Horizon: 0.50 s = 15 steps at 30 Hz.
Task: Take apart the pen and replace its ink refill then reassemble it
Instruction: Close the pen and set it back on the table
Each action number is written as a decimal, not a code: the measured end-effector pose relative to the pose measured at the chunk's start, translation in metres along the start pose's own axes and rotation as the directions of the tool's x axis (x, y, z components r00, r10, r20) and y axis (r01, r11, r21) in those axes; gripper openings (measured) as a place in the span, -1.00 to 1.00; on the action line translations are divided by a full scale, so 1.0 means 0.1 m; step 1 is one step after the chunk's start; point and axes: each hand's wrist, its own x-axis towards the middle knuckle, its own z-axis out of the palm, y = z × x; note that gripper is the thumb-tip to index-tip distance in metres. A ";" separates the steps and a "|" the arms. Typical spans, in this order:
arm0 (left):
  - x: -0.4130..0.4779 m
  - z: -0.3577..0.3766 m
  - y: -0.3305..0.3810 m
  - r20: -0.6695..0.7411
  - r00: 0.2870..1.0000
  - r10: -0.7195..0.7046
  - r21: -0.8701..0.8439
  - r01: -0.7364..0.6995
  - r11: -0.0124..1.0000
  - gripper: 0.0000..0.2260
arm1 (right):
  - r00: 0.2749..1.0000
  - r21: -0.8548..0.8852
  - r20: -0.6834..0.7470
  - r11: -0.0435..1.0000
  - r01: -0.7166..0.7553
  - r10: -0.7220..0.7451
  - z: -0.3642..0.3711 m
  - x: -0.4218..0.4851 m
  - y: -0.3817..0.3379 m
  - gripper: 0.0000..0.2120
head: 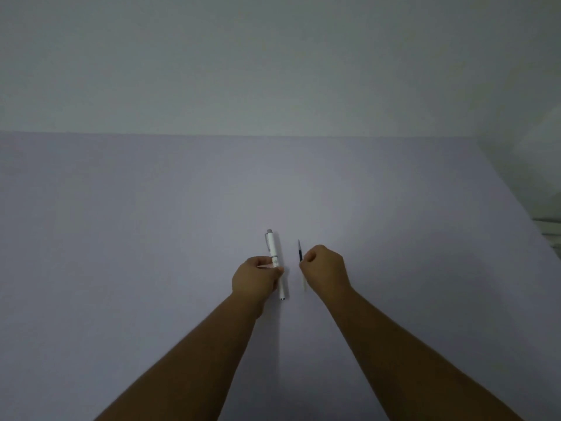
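A white pen [273, 252] with a clip and a grey push button at its far end lies lengthwise on the pale lilac table [151, 223]. My left hand [255, 276] pinches the pen around its middle. To the right, a thin ink refill [300, 252] with a dark far part and a clear near part runs parallel to the pen. My right hand [326, 267] is closed on the refill at its middle, thumb and fingers pinching it. The two hands are a short gap apart.
The table's far edge meets a plain pale wall [273, 71]. At the right the table edge runs diagonally, and beyond it there are blurred light shapes and a grey rail-like object [549, 226].
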 end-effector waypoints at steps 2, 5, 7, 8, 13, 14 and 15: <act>0.04 0.05 -0.04 -0.037 0.999 0.024 0.055 -0.022 0.998 -0.80 | 1.000 0.036 0.003 0.999 -0.006 0.006 0.06 -0.02 0.02 -0.93; 0.07 0.10 -0.08 -0.046 0.997 0.057 0.131 -0.051 0.990 -0.83 | 1.000 0.049 -0.007 0.999 -0.005 0.005 0.12 -0.01 0.05 -0.88; 0.09 0.12 -0.09 -0.047 0.997 0.066 0.149 -0.058 0.987 -0.84 | 1.000 0.034 -0.005 0.999 -0.004 0.004 0.14 0.01 0.05 -0.87; 0.10 0.13 -0.09 -0.051 0.996 0.071 0.156 -0.062 0.986 -0.85 | 1.000 0.032 0.001 0.999 -0.002 0.002 0.15 0.01 0.06 -0.87; 0.12 0.16 -0.07 -0.072 0.993 0.098 0.200 -0.082 0.976 -0.87 | 0.999 0.020 0.031 1.000 0.010 -0.011 0.19 0.03 0.06 -0.87; 0.12 0.16 -0.07 -0.072 0.992 0.101 0.206 -0.084 0.975 -0.87 | 0.999 0.019 0.029 1.000 0.012 -0.013 0.19 0.02 0.06 -0.86; 0.12 0.17 -0.07 -0.073 0.992 0.104 0.211 -0.086 0.974 -0.87 | 1.000 0.019 0.027 1.000 0.013 -0.014 0.20 0.02 0.06 -0.86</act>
